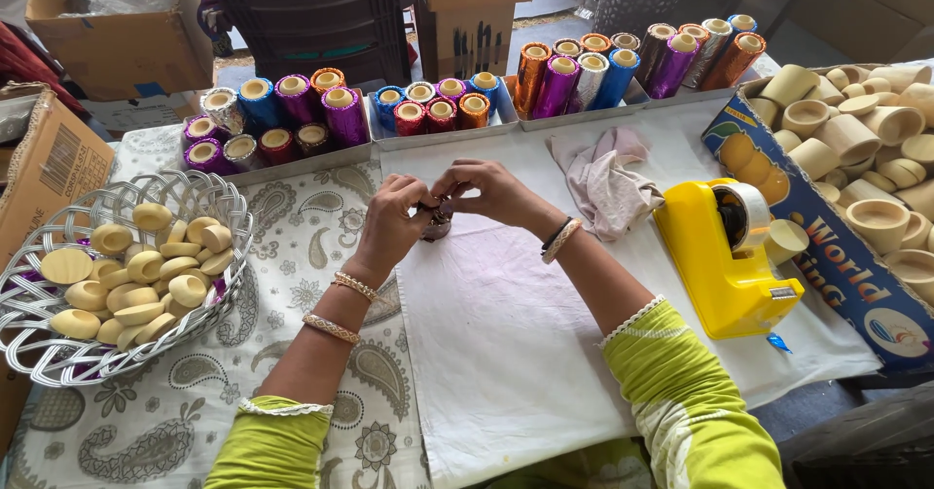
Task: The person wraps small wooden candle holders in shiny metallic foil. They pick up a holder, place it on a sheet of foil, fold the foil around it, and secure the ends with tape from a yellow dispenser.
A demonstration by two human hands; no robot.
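Both hands are meeting mid-table: the left hand [392,218] and right hand [489,192] are pinching a small dark cup [437,224] between clamped fingers. A basket [209,195] is sitting left, a yellow tape dispenser [725,275] right

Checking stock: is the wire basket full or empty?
Partly full: the basket holds a heap of pale wooden pieces on its left side.

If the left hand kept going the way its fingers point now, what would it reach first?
The left hand points right, so it meets the small dark piece pinched between it and the right hand; it seems to touch it already.
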